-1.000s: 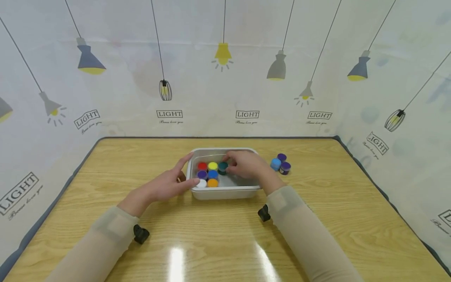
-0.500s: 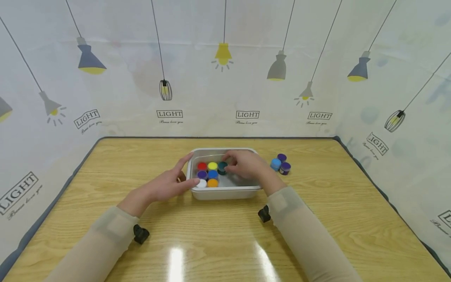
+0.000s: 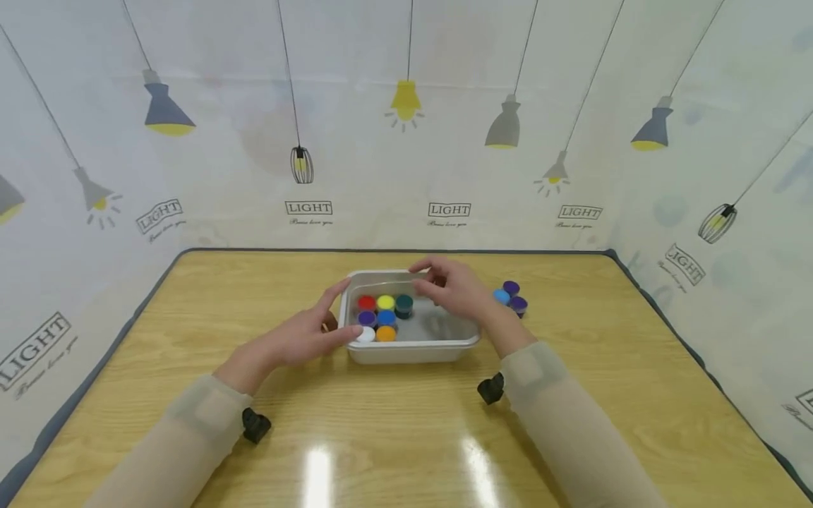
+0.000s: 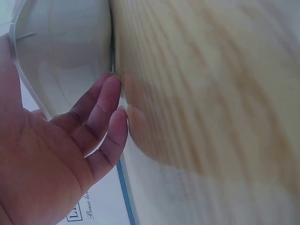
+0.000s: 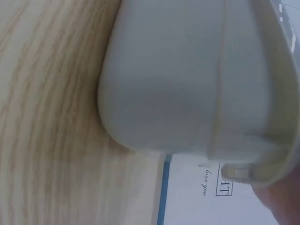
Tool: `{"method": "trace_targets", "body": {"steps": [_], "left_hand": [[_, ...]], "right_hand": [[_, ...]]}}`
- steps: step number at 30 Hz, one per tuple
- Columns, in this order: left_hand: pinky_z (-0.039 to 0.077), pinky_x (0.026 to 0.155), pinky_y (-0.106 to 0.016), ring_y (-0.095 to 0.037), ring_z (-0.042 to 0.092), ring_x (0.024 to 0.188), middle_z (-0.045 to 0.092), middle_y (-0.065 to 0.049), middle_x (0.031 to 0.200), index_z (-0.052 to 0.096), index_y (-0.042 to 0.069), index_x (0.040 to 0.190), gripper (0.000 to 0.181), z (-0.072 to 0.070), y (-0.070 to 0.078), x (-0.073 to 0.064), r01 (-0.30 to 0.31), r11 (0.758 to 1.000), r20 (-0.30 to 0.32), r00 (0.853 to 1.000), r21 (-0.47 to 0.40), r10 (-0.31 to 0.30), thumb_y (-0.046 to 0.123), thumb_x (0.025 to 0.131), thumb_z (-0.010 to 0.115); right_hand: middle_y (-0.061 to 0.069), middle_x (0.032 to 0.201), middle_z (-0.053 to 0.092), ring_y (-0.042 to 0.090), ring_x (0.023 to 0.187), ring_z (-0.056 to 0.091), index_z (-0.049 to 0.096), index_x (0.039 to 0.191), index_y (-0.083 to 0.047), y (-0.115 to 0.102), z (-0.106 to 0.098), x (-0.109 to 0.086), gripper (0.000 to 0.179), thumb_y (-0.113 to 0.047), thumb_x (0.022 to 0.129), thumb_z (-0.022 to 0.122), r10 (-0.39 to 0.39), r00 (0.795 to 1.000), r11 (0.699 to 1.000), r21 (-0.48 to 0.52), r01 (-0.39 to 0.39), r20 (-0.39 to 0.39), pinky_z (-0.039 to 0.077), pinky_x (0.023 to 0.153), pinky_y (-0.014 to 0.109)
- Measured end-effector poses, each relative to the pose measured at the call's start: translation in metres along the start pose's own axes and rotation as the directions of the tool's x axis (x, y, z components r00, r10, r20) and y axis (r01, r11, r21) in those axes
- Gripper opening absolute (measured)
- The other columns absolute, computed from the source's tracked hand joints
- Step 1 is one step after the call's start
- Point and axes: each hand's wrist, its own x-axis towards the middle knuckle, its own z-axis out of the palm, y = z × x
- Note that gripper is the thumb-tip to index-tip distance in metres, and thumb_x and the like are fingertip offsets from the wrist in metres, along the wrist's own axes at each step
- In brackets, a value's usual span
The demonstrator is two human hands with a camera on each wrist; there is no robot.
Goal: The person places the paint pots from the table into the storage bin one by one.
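Observation:
A white plastic box (image 3: 406,355) sits on the table, with small paint pots in its left half. Their lids are red (image 3: 366,302), yellow (image 3: 385,301), dark green (image 3: 404,305), purple (image 3: 366,319), blue (image 3: 386,318), white (image 3: 365,335) and orange (image 3: 385,334). My left hand (image 3: 305,335) rests at the box's left end, thumb and index finger extended over its rim. In the left wrist view the other fingers (image 4: 105,101) bend loosely beside the outer wall. Above the box's far right part is my right hand (image 3: 460,288), fingers loosely bent, nothing visible between them.
To the right of the box, a light blue pot (image 3: 501,296) and two purple-lidded pots (image 3: 511,288) stand close together on the wooden table (image 3: 381,430). A printed fabric wall (image 3: 362,141) rises behind the table and along both sides.
My right hand has let go of the dark green pot and moved up and right. That pot stays beside the yellow one. The left hand keeps its place on the box.

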Motion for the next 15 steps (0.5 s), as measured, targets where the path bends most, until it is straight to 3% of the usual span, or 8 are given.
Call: {"method": "trace_targets", "body": {"steps": [8,15], "left_hand": [[0.057,0.079,-0.037,-0.025,0.067,0.096,0.069,-0.012,0.123,-0.003,0.048,0.174,0.101,0.001,0.001,-0.002,-0.011,1.000,-0.012,1.000,0.009,0.012,0.077,0.101,0.060],[0.056,0.081,-0.037,-0.025,0.067,0.098,0.069,-0.012,0.123,-0.003,0.048,0.175,0.102,0.001,0.000,-0.003,-0.011,1.000,-0.005,1.000,0.007,0.011,0.077,0.100,0.061]], "right_hand": [[0.013,0.105,0.078,0.025,0.084,0.065,0.070,0.138,-0.014,0.008,-0.031,-0.020,0.031,-0.027,0.110,0.069,0.006,0.997,1.000,-0.028,-0.008,-0.074,0.054,0.075,0.037],[0.010,0.103,0.079,0.031,0.086,0.070,0.072,0.136,-0.013,0.036,-0.061,-0.045,0.030,-0.028,0.110,0.069,0.036,0.991,0.998,-0.049,-0.043,-0.125,0.055,0.071,0.032]]}}
